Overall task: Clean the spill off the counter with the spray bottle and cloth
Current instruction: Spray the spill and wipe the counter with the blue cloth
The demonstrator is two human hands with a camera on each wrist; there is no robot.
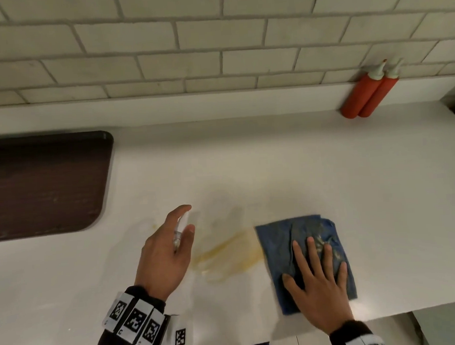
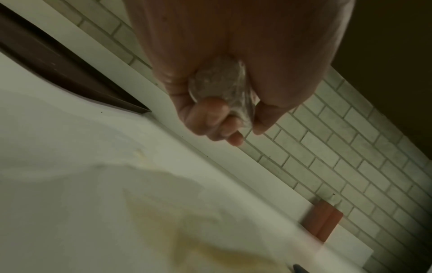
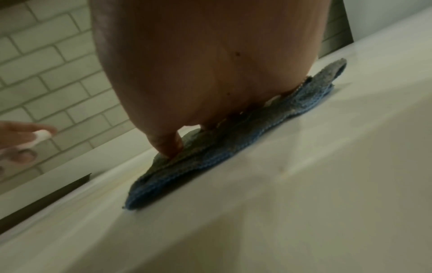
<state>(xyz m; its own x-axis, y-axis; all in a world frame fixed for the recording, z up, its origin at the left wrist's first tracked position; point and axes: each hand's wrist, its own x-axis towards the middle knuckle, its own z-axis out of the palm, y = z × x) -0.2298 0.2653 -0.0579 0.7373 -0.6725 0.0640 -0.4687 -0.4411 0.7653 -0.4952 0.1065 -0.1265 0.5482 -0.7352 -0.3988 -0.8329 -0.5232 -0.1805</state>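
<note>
A yellow smear of spill (image 1: 226, 255) lies on the white counter (image 1: 274, 169), between my two hands; in the left wrist view the spill (image 2: 187, 240) shows below the hand. My left hand (image 1: 167, 250) grips a small clear spray bottle (image 1: 180, 228) above the counter, its white nozzle toward the spill; the left wrist view shows the bottle (image 2: 222, 86) from its base with the fingers (image 2: 210, 116) curled round it. My right hand (image 1: 318, 278) presses flat, fingers spread, on a soiled blue cloth (image 1: 276, 244) just right of the spill. In the right wrist view the cloth (image 3: 210, 157) lies flat under the hand.
A dark brown tray (image 1: 40, 183) sits at the left of the counter. Two red squeeze bottles (image 1: 368, 94) stand against the tiled wall (image 1: 213, 40) at the back right. The counter's front edge (image 1: 363, 321) runs just below the cloth.
</note>
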